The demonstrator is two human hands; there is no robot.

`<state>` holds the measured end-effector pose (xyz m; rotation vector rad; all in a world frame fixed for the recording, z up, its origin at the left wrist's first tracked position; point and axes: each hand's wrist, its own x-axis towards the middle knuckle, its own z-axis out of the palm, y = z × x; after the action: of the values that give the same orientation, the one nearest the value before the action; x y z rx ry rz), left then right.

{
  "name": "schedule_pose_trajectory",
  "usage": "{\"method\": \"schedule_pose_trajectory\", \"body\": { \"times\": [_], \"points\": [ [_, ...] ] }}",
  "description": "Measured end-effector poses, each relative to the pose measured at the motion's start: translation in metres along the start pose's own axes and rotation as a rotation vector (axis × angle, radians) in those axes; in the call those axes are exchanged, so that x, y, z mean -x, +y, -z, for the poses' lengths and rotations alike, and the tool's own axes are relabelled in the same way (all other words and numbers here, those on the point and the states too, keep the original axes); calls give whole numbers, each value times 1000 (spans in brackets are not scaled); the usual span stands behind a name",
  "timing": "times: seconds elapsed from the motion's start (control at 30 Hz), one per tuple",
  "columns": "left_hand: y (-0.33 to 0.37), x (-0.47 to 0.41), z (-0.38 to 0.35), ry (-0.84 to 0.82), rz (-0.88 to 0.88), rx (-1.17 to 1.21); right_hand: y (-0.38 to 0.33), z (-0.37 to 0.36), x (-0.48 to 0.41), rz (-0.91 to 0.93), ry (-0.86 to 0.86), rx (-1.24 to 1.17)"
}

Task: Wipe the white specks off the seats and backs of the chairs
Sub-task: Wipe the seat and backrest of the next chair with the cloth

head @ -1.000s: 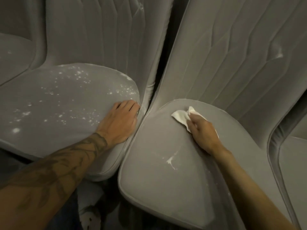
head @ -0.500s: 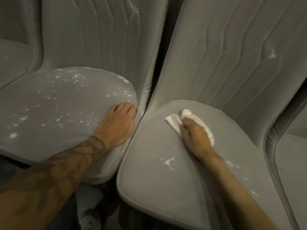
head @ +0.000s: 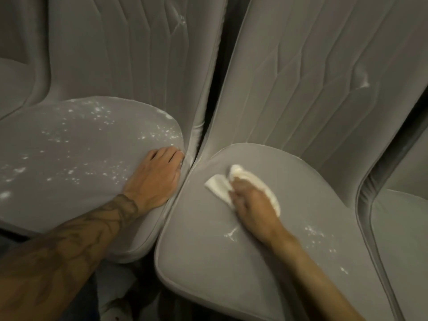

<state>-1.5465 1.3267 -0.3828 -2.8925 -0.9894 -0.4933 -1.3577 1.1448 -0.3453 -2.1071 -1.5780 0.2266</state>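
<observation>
Two tall grey backs are rising side by side, the left back (head: 104, 54) and the right back (head: 312, 77). Long stitched lines are running down both of them. A white mark (head: 364, 83) is showing high up on the right back.

Below them, the left seat (head: 69, 147) is lying wide and round. The right seat (head: 208, 262) is lying just beside it, and their edges are almost touching.

A tattooed forearm (head: 81, 239) is reaching across the front of the left seat. The left hand (head: 155, 179) is resting flat on the right edge of that seat, with its fingers lying straight and holding nothing.

The right hand (head: 252, 205) is pressing down near the middle of the right seat. Its fingers are curling over a white cloth (head: 217, 187), and the hand is looking a bit blurry. The cloth is lying bunched on the seat and poking out past the fingers.

Lots of white specks (head: 99, 112) are dotting the left seat, mostly at the back and on the left side. A few more are sitting on the right seat, to the right of the arm. A small white smear (head: 230, 234) is sitting just beside the wrist.
</observation>
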Motion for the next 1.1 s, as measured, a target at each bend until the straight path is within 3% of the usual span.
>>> {"method": "schedule_pose_trajectory", "body": {
  "times": [0.13,0.33,0.43,0.57,0.77,0.87,1.0,1.1],
  "points": [
    [-1,-2,-1,10,6,19,-2,2,31,280,-173,-23],
    [-1,-2,-3,22,-3,25,56,39,-13,-148,44,110],
    [-2,-2,-4,20,2,26,20,11,5,-33,51,70],
    [-3,-2,-5,16,4,21,6,5,39,259,-156,23],
    [-3,-3,-7,24,-3,22,64,46,-2,-150,44,123],
    [-5,-2,-8,40,-11,15,30,17,13,-109,81,3],
    [-7,-2,-10,44,-28,0,26,12,38,231,-117,35],
    [-6,-3,-12,52,-25,11,79,46,15,8,-47,97]
  ]
}}
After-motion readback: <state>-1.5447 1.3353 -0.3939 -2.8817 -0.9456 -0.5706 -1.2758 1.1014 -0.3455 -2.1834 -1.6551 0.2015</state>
